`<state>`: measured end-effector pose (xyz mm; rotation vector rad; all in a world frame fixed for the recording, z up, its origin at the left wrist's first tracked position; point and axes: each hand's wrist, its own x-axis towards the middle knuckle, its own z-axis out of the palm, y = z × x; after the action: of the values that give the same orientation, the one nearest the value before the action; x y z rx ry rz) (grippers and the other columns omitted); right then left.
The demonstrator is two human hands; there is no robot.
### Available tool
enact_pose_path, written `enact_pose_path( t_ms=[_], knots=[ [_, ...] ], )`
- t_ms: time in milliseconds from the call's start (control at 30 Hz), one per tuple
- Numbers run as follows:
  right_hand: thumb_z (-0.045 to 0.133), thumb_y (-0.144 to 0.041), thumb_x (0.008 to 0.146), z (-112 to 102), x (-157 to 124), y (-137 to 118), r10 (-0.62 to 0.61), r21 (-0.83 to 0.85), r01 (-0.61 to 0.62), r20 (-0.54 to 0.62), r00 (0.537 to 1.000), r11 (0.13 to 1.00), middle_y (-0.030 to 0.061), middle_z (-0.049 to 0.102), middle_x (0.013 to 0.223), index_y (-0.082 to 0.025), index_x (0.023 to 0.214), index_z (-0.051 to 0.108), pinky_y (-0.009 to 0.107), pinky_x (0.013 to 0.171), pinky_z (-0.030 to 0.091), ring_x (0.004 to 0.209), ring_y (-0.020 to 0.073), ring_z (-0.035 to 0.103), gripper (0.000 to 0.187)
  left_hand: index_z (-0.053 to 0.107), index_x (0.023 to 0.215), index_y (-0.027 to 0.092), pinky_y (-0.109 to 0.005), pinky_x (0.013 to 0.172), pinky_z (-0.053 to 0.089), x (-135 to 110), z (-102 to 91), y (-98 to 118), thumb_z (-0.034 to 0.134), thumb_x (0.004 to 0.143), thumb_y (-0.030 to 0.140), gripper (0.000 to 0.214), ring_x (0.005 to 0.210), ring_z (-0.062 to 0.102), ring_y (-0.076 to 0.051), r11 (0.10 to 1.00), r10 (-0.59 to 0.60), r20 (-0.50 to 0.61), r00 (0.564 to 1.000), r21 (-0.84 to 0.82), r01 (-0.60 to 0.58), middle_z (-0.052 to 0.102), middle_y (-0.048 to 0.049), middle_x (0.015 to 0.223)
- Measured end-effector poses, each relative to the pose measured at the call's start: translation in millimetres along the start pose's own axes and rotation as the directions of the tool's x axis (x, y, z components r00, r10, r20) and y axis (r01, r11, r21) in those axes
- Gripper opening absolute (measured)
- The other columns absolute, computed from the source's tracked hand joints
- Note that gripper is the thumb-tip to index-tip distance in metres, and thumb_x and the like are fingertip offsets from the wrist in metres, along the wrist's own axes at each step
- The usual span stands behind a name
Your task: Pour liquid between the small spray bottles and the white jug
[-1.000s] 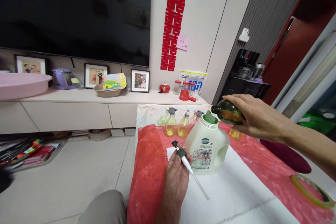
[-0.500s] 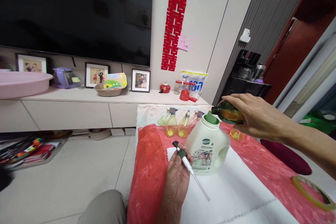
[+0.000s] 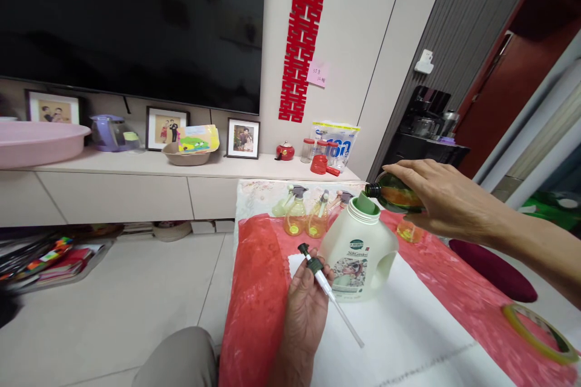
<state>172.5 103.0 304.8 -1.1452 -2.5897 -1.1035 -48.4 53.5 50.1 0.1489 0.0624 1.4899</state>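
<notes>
Gripping a dark green bottle [image 3: 396,193] tipped on its side, the right hand [image 3: 436,196] holds its mouth over the open neck of the white jug [image 3: 358,251] on the worktop [image 3: 408,326]. Beside the jug, the left hand [image 3: 305,308] clasps a pump dispenser [image 3: 324,288].

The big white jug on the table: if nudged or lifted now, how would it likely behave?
The white jug looks squat and wide-based, so a nudge would probably slide it rather than tip it. Its moulded handle opening suggests an easy grip. With its green spout uncapped under the tilted green bottle, lifting may spill.
</notes>
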Motion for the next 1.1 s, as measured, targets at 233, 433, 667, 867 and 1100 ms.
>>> enact_pose_path(
  t_ms=[233, 433, 667, 867, 1100],
  knots=[
    [0.055, -0.027, 0.073, -1.3, 1.5, 0.6, -0.011, -0.018, 0.011, -0.004, 1.0, 1.0, 0.009, 0.051, 0.14, -0.021, 0.146, 0.038, 0.042, 0.087, 0.044, 0.115, 0.0277, 0.053, 0.076, 0.076, 0.103, 0.018, -0.033, 0.095, 0.055, -0.4, 1.2, -0.5, 0.075, 0.085, 0.015, 0.018, 0.09, 0.068, -0.016, 1.0, 0.004, 0.012, 1.0, -0.005, -0.004, 0.073, -0.0052, 0.1],
    [0.056, -0.026, 0.074, -2.9, 3.0, -0.1, -0.016, -0.032, 0.016, -0.007, 1.0, 0.999, 0.01, 0.051, 0.139, -0.022, 0.146, 0.038, 0.043, 0.087, 0.043, 0.114, 0.0285, 0.053, 0.075, 0.076, 0.098, 0.019, -0.032, 0.091, 0.057, -1.6, 5.2, 0.1, 0.077, 0.082, 0.015, 0.017, 0.089, 0.069, -0.015, 1.0, 0.008, -0.015, 1.0, -0.003, -0.008, 0.074, -0.0046, 0.1],
    [0.055, -0.024, 0.073, -3.7, 3.6, -0.1, -0.025, -0.036, 0.025, -0.013, 1.0, 0.999, 0.0086, 0.051, 0.139, -0.022, 0.145, 0.039, 0.042, 0.088, 0.041, 0.114, 0.0275, 0.053, 0.074, 0.077, 0.097, 0.017, -0.032, 0.089, 0.059, -2.4, 8.4, 0.4, 0.083, 0.076, 0.015, 0.022, 0.087, 0.07, -0.016, 0.999, -0.005, -0.045, 0.999, -0.04, 0.003, 0.074, -0.0054, 0.098],
    [0.056, -0.025, 0.078, -4.5, 4.3, 0.6, -0.028, -0.05, 0.027, -0.017, 0.999, 0.998, 0.0079, 0.052, 0.139, -0.021, 0.146, 0.04, 0.04, 0.088, 0.039, 0.115, 0.027, 0.052, 0.07, 0.077, 0.098, 0.017, -0.031, 0.09, 0.058, -2.6, 8.1, 0.8, 0.081, 0.077, 0.013, 0.021, 0.088, 0.07, -0.016, 0.999, -0.011, -0.04, 0.999, -0.054, 0.009, 0.074, -0.0058, 0.1],
    [0.057, -0.03, 0.081, -7.4, 5.7, 2.3, -0.04, -0.059, 0.038, -0.029, 0.999, 0.998, 0.0082, 0.052, 0.139, -0.021, 0.146, 0.041, 0.039, 0.089, 0.038, 0.117, 0.0273, 0.052, 0.067, 0.078, 0.095, 0.019, -0.029, 0.092, 0.058, -1.1, 3.7, -0.5, 0.081, 0.078, 0.014, 0.018, 0.091, 0.071, -0.016, 0.998, -0.007, 0.018, 1.0, -0.056, 0.008, 0.075, -0.0041, 0.102]
  ],
)
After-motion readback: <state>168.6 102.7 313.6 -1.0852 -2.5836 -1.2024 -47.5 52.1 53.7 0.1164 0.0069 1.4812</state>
